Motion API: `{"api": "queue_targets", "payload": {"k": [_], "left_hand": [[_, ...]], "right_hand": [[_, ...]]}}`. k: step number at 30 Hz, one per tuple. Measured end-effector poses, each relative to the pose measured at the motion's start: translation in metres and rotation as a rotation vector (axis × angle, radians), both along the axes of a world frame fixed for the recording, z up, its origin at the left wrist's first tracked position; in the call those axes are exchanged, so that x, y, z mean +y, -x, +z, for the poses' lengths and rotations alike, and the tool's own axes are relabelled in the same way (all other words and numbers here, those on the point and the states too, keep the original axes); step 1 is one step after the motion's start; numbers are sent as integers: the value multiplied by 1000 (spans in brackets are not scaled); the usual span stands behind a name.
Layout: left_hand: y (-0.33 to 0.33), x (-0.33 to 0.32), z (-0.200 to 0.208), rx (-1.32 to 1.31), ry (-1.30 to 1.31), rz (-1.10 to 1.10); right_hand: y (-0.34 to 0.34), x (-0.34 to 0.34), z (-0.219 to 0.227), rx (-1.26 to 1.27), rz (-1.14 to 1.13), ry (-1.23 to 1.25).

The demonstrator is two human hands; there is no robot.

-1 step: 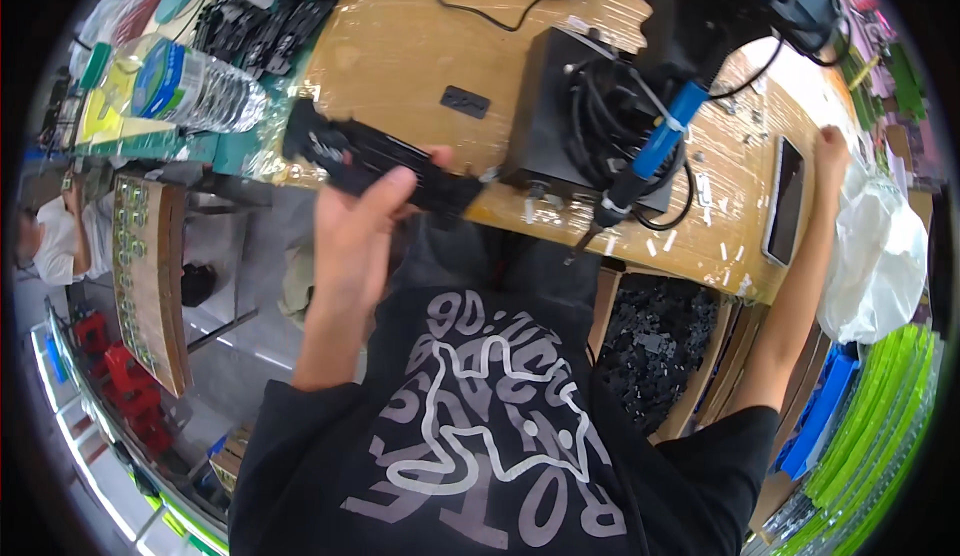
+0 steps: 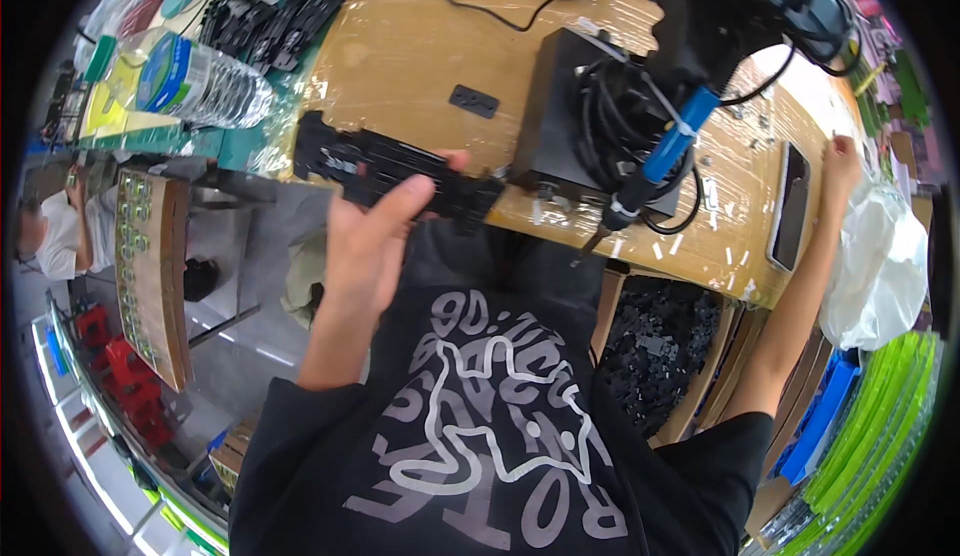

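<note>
My left hand [image 2: 375, 231] grips a long black plastic part [image 2: 385, 168] with stepped, notched ends, the thumb lying over its face. The part is held level over the table's front edge. My right hand [image 2: 842, 164] is far to the right, beyond a phone [image 2: 789, 206] lying at the table edge and beside a white plastic bag [image 2: 878, 256]. Its fingers look curled in; what they hold, if anything, is hidden. A small flat black plate [image 2: 474, 101] lies on the table between the part and a black box.
A black box [image 2: 560, 96] with coiled cable stands mid-table. A blue-handled electric screwdriver [image 2: 680, 136] hangs by it, bit downward. A water bottle [image 2: 205, 86] and piled black parts [image 2: 270, 26] lie left. Below the table's edge sits a carton of black pieces [image 2: 655, 346]. Another person [image 2: 70, 231] sits far left.
My left hand has shifted slightly right and turned the black part so that more of its face shows. My right hand remains by the white bag.
</note>
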State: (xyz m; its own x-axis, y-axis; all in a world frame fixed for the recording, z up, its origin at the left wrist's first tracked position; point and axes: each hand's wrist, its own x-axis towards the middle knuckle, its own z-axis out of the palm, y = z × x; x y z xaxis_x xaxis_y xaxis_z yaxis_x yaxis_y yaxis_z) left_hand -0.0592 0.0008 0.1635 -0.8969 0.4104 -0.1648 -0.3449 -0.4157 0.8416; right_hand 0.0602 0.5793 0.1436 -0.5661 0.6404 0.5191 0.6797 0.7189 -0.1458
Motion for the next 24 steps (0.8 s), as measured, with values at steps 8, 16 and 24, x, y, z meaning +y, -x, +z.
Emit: {"api": "queue_targets", "payload": {"k": [8,16,24], "left_hand": [[-43,21,-6,-99,-199,-109],[-66,33,7,-18,131,-534],[-66,28,7,499,439,-859]], "right_hand": [[-21,-266,48,895,279,422],[-48,-372,20,939,722,1154],[-58,-380,24,801,767,1288]]}}
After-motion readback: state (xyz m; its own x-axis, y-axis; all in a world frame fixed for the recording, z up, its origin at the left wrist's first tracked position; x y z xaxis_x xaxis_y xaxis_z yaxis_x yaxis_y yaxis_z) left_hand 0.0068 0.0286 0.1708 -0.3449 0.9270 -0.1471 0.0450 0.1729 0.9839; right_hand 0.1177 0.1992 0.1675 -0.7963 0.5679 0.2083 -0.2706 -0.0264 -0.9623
